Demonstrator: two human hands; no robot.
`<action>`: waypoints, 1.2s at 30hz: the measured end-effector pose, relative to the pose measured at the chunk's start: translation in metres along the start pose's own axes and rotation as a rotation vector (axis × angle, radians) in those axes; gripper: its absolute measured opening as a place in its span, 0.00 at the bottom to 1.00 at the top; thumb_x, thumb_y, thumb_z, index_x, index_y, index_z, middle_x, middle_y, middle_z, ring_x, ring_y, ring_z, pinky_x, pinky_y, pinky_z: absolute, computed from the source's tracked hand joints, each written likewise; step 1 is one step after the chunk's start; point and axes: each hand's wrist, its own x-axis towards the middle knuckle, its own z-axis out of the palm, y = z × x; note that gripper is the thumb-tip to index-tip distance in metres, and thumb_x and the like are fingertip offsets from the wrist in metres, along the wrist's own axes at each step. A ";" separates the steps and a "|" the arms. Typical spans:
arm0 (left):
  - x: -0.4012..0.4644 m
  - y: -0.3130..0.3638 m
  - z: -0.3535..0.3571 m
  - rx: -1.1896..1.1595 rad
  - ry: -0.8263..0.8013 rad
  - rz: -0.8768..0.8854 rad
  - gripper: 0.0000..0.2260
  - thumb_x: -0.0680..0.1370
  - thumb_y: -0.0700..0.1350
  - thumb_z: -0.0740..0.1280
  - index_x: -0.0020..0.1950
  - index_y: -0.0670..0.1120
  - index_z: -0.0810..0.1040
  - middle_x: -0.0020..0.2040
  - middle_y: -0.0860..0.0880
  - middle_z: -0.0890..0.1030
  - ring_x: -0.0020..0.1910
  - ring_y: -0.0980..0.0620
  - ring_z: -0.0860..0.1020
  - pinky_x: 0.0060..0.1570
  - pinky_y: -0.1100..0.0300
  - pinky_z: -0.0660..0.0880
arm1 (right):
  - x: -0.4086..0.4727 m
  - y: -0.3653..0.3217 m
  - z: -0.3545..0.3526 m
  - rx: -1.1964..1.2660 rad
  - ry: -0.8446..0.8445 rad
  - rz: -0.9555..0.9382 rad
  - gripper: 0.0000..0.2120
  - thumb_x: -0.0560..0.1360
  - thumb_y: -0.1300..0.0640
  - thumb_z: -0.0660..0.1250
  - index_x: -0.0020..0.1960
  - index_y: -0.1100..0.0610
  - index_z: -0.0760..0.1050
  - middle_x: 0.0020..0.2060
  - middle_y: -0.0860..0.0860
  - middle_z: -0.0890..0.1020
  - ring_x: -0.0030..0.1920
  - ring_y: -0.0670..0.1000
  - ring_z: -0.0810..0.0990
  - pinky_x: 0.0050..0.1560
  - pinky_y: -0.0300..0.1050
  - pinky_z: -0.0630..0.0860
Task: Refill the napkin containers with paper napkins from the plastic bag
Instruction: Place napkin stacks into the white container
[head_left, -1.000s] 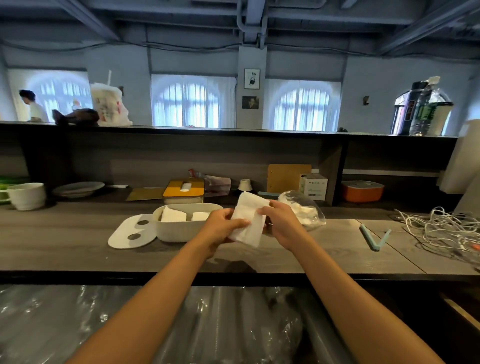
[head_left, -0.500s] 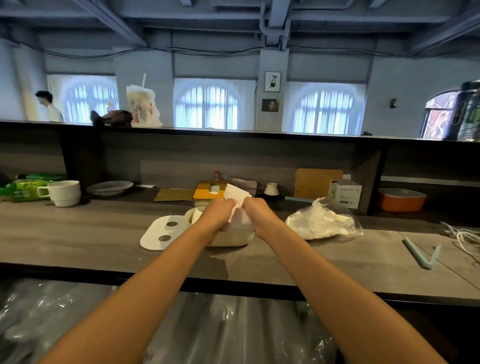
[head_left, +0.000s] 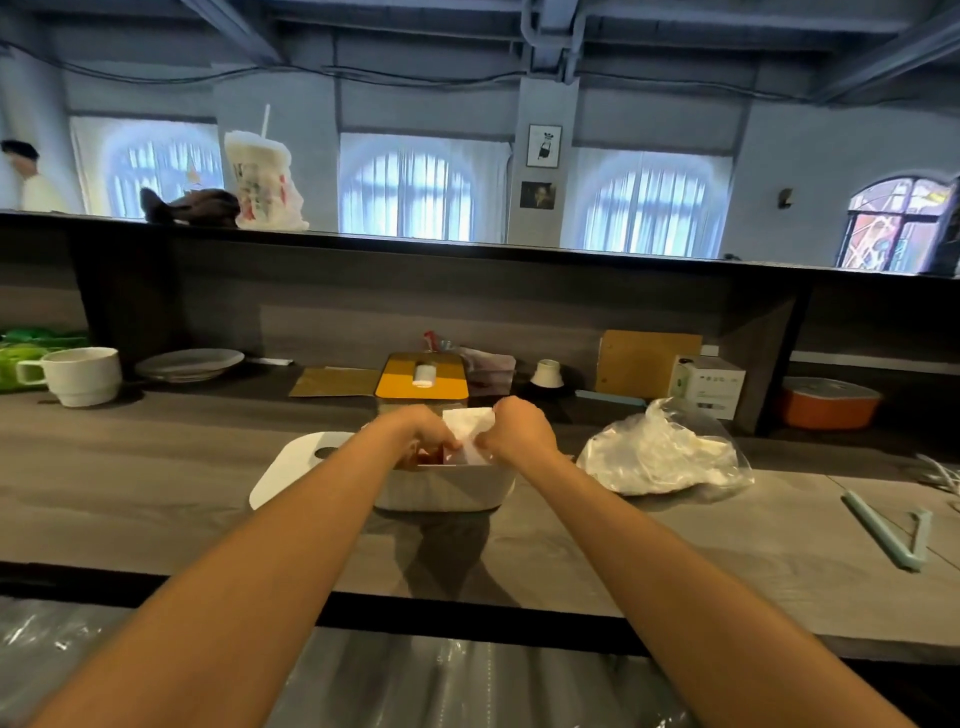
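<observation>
A white open napkin container (head_left: 441, 491) sits on the wooden counter in front of me. Both hands hold a white stack of paper napkins (head_left: 470, 428) upright over its opening, the lower part inside the container. My left hand (head_left: 423, 434) grips the stack's left edge and my right hand (head_left: 517, 431) pinches its right edge. The container's white lid (head_left: 291, 467) with a hole lies flat just left of it. A clear plastic bag (head_left: 660, 452) with more white napkins lies to the right. A second container with a yellow lid (head_left: 421, 376) stands behind.
A white mug (head_left: 78, 374) and a plate (head_left: 189, 362) stand at the left. A small box (head_left: 709, 382), a brown board (head_left: 644, 356) and an orange dish (head_left: 826, 402) are at the back right. A light-blue clip (head_left: 888, 535) lies on the right.
Both hands carried the napkin stack left from in front of the bag and lowered it into the white container. The view shifted left.
</observation>
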 end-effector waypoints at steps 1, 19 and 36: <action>0.002 0.000 0.001 0.027 -0.004 0.000 0.11 0.79 0.46 0.69 0.58 0.41 0.76 0.45 0.46 0.76 0.42 0.51 0.75 0.39 0.60 0.72 | 0.002 0.003 0.002 0.018 0.014 -0.008 0.19 0.75 0.54 0.71 0.64 0.57 0.74 0.58 0.54 0.79 0.58 0.55 0.77 0.57 0.48 0.77; 0.009 0.013 0.018 -0.294 -0.084 0.072 0.29 0.84 0.61 0.50 0.66 0.39 0.75 0.67 0.40 0.75 0.52 0.46 0.79 0.47 0.57 0.79 | 0.000 0.037 0.004 0.694 -0.130 0.130 0.17 0.83 0.56 0.58 0.71 0.52 0.72 0.69 0.53 0.72 0.67 0.55 0.72 0.56 0.45 0.74; -0.027 0.094 0.149 -0.347 0.233 0.741 0.13 0.84 0.50 0.57 0.51 0.45 0.79 0.48 0.48 0.80 0.51 0.49 0.78 0.52 0.50 0.75 | -0.016 0.180 -0.091 0.780 0.629 -0.051 0.12 0.83 0.52 0.57 0.56 0.54 0.77 0.48 0.50 0.82 0.51 0.49 0.80 0.51 0.43 0.76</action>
